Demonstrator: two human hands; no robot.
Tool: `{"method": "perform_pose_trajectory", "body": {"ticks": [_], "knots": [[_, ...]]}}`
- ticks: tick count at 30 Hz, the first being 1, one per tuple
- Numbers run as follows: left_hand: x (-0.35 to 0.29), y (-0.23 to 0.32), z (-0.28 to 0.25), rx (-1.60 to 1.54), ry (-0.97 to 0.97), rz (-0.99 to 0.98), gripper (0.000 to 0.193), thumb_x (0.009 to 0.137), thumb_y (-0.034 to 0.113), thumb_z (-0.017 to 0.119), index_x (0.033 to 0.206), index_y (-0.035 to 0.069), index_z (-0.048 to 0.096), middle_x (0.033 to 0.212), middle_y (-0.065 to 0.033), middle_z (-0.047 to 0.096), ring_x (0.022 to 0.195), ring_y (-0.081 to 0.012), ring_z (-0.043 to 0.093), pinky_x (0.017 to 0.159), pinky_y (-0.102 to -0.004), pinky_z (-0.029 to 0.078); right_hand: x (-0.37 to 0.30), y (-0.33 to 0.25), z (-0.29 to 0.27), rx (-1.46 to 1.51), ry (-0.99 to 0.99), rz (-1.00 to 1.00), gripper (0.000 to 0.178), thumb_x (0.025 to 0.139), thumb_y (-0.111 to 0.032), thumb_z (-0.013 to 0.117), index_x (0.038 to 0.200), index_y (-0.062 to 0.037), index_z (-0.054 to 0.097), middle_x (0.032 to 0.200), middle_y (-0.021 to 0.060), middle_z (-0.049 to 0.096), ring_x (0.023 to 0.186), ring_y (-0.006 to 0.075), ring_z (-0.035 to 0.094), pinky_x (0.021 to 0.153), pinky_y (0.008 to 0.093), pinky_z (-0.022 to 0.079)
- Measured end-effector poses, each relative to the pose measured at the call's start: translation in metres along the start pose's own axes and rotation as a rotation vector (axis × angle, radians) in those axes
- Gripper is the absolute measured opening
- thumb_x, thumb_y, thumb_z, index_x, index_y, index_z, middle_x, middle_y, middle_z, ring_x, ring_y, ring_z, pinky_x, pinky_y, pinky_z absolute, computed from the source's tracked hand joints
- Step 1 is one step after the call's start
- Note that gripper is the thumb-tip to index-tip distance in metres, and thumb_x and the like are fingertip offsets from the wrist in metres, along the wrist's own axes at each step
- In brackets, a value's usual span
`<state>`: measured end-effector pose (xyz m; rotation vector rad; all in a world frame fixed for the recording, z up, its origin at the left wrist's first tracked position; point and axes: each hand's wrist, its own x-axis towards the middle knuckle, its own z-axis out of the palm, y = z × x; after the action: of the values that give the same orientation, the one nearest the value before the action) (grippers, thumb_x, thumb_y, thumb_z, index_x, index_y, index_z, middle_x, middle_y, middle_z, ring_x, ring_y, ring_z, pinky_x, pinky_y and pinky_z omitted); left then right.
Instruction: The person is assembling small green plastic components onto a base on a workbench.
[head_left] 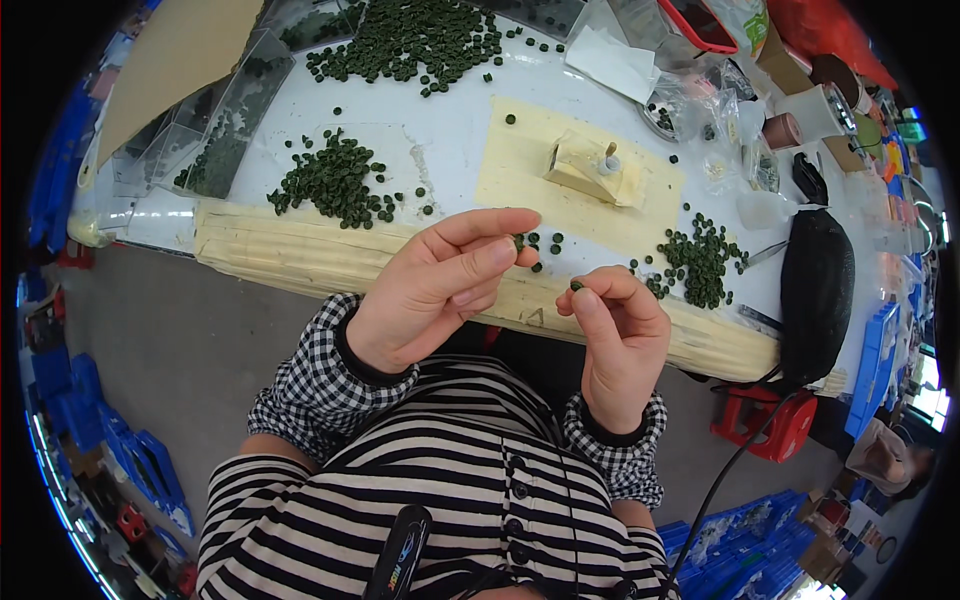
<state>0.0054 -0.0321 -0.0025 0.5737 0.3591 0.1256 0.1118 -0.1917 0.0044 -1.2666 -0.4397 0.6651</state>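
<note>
Both my hands are raised over the table's padded front edge. My left hand [437,283] is closed in a pinch, and a small dark green round piece [519,242] shows at its fingertips. Between the thumb and forefinger of my right hand [622,335] sits another small green round piece [577,285]. A few loose pieces [556,243] lie on the table just beyond my fingers. One pile of the same pieces [335,180] is left of my hands, and a smaller pile [703,260] is to the right.
A tape-wrapped block with a small upright post [590,172] stands on a yellowish sheet [500,150]. A large heap of green pieces [400,45] spreads at the back. Clear plastic boxes [240,105] stand far left; a black pouch [818,285], bags and a spool [815,110] are at right.
</note>
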Motion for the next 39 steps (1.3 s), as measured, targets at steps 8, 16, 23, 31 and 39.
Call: {"method": "perform_pose_trajectory", "body": {"ticks": [8,16,23,31,39], "knots": [[-0.001,-0.005,0.002,0.163,-0.037,0.073,0.022,0.093,0.009,0.060,0.114,0.003,0.062,0.095,-0.0026,0.064,0.059,-0.0017,0.039,0.060,-0.0173,0.038,0.003,0.004,0.004,-0.075,0.000,-0.105,0.010,0.083,0.006,0.065,0.094,0.0040,0.064,0.091,0.0068,0.062,0.081,0.0114,0.059,0.075,0.0229,0.049],[-0.001,-0.010,0.013,0.371,0.077,0.155,0.016,0.086,-0.001,0.065,0.102,0.001,0.068,0.099,-0.0060,0.066,0.093,-0.0117,0.061,0.083,-0.0234,0.048,0.006,0.006,0.009,-0.206,0.035,-0.216,0.011,0.080,0.006,0.069,0.090,0.0037,0.066,0.086,0.0082,0.063,0.078,0.0128,0.058,0.072,0.0236,0.047],[0.002,-0.016,0.010,0.459,0.094,0.224,0.017,0.086,0.001,0.066,0.104,-0.001,0.069,0.089,-0.0029,0.066,0.073,-0.0038,0.053,0.065,-0.0179,0.041,0.006,0.009,0.009,-0.270,0.059,-0.265,0.011,0.079,0.006,0.069,0.090,0.0032,0.066,0.085,0.0077,0.063,0.076,0.0127,0.057,0.070,0.0233,0.046],[0.000,-0.014,0.011,0.595,0.122,0.287,0.017,0.084,-0.005,0.065,0.100,-0.001,0.070,0.097,-0.0083,0.066,0.089,-0.0120,0.060,0.079,-0.0230,0.046,0.005,0.007,0.012,-0.257,0.056,-0.239,0.012,0.079,0.006,0.069,0.091,0.0030,0.067,0.085,0.0076,0.063,0.077,0.0132,0.058,0.071,0.0235,0.046],[-0.001,-0.015,0.011,0.759,0.128,0.388,0.020,0.083,-0.003,0.068,0.102,0.001,0.071,0.094,-0.0054,0.065,0.073,-0.0040,0.050,0.061,-0.0169,0.037,0.004,0.006,0.014,-0.510,0.081,-0.451,0.017,0.076,0.008,0.070,0.092,0.0029,0.069,0.083,0.0110,0.065,0.072,0.0164,0.061,0.065,0.0241,0.048]]}}
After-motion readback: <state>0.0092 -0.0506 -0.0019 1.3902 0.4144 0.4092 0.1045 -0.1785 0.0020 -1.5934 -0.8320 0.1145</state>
